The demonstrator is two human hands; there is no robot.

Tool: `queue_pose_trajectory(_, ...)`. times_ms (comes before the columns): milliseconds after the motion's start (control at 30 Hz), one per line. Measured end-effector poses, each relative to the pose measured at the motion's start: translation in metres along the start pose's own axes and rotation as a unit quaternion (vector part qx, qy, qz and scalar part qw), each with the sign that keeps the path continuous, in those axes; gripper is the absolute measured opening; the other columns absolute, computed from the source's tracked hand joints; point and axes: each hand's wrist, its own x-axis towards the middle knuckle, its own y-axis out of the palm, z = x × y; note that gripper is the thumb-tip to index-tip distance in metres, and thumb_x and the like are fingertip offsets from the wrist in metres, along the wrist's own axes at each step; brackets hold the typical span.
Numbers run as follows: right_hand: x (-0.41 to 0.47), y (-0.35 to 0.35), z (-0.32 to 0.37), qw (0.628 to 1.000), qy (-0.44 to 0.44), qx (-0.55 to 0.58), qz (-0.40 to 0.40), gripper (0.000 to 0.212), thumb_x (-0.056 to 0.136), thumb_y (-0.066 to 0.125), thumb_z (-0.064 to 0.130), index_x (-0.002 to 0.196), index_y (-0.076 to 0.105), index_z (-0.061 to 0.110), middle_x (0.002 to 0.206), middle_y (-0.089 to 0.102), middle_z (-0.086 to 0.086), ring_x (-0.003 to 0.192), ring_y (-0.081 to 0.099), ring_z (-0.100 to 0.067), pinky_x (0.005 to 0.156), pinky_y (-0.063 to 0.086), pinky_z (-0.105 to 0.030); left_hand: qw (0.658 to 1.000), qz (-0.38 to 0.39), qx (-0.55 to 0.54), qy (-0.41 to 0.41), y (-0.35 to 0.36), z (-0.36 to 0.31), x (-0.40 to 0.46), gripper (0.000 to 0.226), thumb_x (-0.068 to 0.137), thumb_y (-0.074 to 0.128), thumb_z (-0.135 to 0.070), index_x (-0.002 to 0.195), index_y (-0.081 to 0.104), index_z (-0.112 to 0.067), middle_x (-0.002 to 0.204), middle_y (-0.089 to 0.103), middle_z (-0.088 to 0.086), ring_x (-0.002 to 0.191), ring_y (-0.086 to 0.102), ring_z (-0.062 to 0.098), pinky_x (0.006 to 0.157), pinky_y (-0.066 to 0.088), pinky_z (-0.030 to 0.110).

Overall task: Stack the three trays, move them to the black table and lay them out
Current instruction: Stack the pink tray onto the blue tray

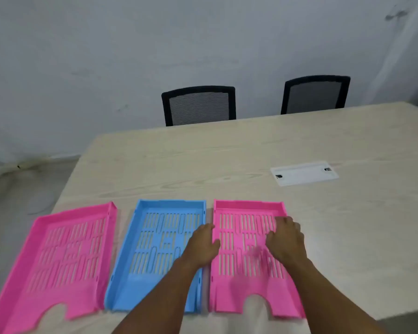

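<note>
Three slotted plastic trays lie side by side at the near edge of a light wooden table: a pink tray on the left, a blue tray in the middle and a second pink tray on the right. My left hand grips the right pink tray's left wall, thumb inside, in the gap beside the blue tray. My right hand is curled over the same tray's right wall. That tray rests flat on the table. No black table is in view.
A white cable cover plate is set into the table at the right, beyond the trays. Two black mesh chairs stand at the far edge against a grey wall. The floor drops away to the left.
</note>
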Motion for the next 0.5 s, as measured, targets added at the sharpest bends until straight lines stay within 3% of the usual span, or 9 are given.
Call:
queue_pose_trajectory(67,-0.009,0.007,-0.008,0.998,0.051,0.037,-0.001,0.052,0.088,0.054,0.016,0.138,0.046,0.004,0.139,0.050,-0.017,0.126,0.047,-0.037,0.100,0.044,-0.047,1.000,0.025,0.008,-0.011,0.007,0.002,-0.005,0.064,0.095,0.055,-0.024,0.152,0.034,-0.004,0.154,0.041,0.017,0.143,0.038,0.030,0.118,0.029,0.035)
queue_pose_trajectory(167,-0.025,0.025,-0.023,0.991,0.097,0.097,0.009,0.060,0.087,0.055,0.010,0.144,0.038,0.003,0.143,0.045,-0.019,0.127,0.047,-0.039,0.100,0.045,-0.049,0.997,0.062,-0.027,-0.033,0.018,0.003,-0.015,0.063,0.096,0.055,-0.021,0.152,0.031,-0.006,0.151,0.045,0.015,0.142,0.041,0.030,0.118,0.033,0.038)
queue_pose_trajectory(300,-0.038,0.040,-0.035,0.983,0.114,0.144,0.000,0.051,0.087,0.057,0.008,0.136,0.043,0.005,0.129,0.056,-0.016,0.116,0.058,-0.037,0.095,0.050,-0.050,0.990,0.072,-0.088,-0.086,0.032,0.002,-0.024,0.071,0.099,0.051,-0.015,0.158,0.013,-0.009,0.160,0.033,0.010,0.147,0.033,0.028,0.122,0.025,0.036)
queue_pose_trajectory(367,-0.043,0.045,-0.038,0.977,0.129,0.166,-0.018,0.042,0.087,0.054,0.005,0.128,0.046,0.006,0.122,0.059,-0.015,0.107,0.062,-0.037,0.088,0.053,-0.050,0.984,0.079,-0.106,-0.116,0.041,0.003,-0.027,0.071,0.100,0.048,-0.014,0.158,0.008,-0.009,0.161,0.031,0.014,0.146,0.034,0.031,0.121,0.030,0.044)
queue_pose_trajectory(500,-0.050,0.053,-0.044,0.967,0.176,0.183,-0.018,0.034,0.089,0.049,0.001,0.123,0.050,0.000,0.118,0.062,-0.020,0.104,0.064,-0.040,0.088,0.055,-0.052,0.981,0.060,-0.107,-0.151,0.054,0.001,-0.031,0.066,0.099,0.043,-0.002,0.157,0.014,-0.011,0.146,0.049,0.022,0.130,0.052,0.037,0.107,0.047,0.049)
